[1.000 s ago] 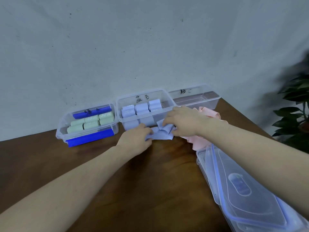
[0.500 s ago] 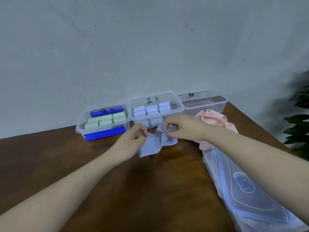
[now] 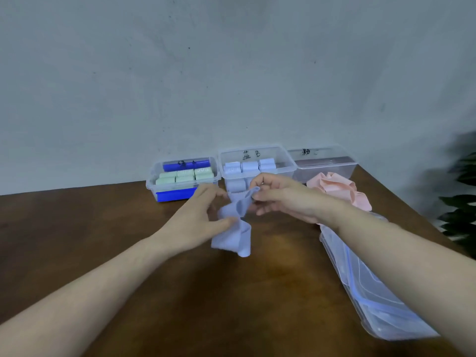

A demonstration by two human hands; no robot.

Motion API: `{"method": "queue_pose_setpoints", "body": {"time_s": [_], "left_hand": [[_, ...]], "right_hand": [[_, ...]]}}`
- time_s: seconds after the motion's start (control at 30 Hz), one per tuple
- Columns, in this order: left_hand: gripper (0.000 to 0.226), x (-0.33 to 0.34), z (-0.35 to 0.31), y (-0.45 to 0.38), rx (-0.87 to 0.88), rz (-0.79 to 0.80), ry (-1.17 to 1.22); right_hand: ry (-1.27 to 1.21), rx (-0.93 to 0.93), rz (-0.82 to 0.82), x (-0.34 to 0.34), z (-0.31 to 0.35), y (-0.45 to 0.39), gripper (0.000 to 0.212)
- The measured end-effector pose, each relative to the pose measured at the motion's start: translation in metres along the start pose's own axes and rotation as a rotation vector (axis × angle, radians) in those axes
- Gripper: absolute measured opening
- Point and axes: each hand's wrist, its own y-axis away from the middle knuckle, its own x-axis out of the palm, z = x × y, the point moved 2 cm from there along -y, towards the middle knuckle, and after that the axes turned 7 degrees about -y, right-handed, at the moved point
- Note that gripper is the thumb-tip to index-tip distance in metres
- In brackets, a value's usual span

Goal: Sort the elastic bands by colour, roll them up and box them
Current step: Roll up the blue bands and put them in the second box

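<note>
Hands hold a blue band (image 3: 233, 228) above the counter (image 3: 103, 228), just before the middle box (image 3: 257, 163). Left hand (image 3: 203, 217) pinches its middle in curled fingers; right hand (image 3: 278, 199) pinches its top end. Pink bands (image 3: 337, 189) lie right of that box.

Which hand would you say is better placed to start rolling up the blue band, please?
Probably the right hand: it pinches the blue band's top end, where a roll would start. The left hand grips it lower down and can steady the hanging part.
</note>
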Motion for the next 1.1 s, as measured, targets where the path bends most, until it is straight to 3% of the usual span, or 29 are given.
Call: {"method": "queue_pose_setpoints", "body": {"time_s": [0.1, 0.23, 0.37, 0.57, 0.67, 0.8, 0.97, 1.1], "left_hand": [[0.049, 0.002, -0.011, 0.003, -0.094, 0.012, 0.169], [0.034, -0.002, -0.025, 0.003, -0.131, 0.01, 0.393], [0.011, -0.01, -0.033, 0.008, -0.108, -0.078, 0.346], [0.021, -0.007, -0.037, 0.013, -0.212, -0.067, 0.354], [0.031, 0.009, -0.039, 0.023, -0.253, -0.038, 0.331], [0.016, 0.024, -0.029, 0.032, -0.284, 0.006, 0.196], [0.03, 0.012, -0.017, 0.029, -0.583, 0.151, 0.837], [0.031, 0.0, -0.011, 0.027, -0.629, 0.131, 1.046]], "right_hand": [[-0.076, 0.01, 0.015, 0.01, 0.006, 0.003, 0.014], [-0.131, 0.012, 0.024, 0.023, 0.01, 0.006, 0.021], [-0.177, 0.064, -0.039, 0.03, 0.006, 0.006, 0.034], [-0.128, 0.117, -0.273, 0.039, -0.011, -0.008, 0.036], [-0.097, 0.157, -0.311, 0.043, -0.012, -0.013, 0.032], [-0.064, 0.168, -0.326, 0.042, -0.012, -0.011, 0.028], [0.127, 0.213, -0.321, 0.034, -0.014, -0.002, 0.031], [0.06, 0.264, -0.167, 0.039, -0.014, 0.005, 0.029]]}}
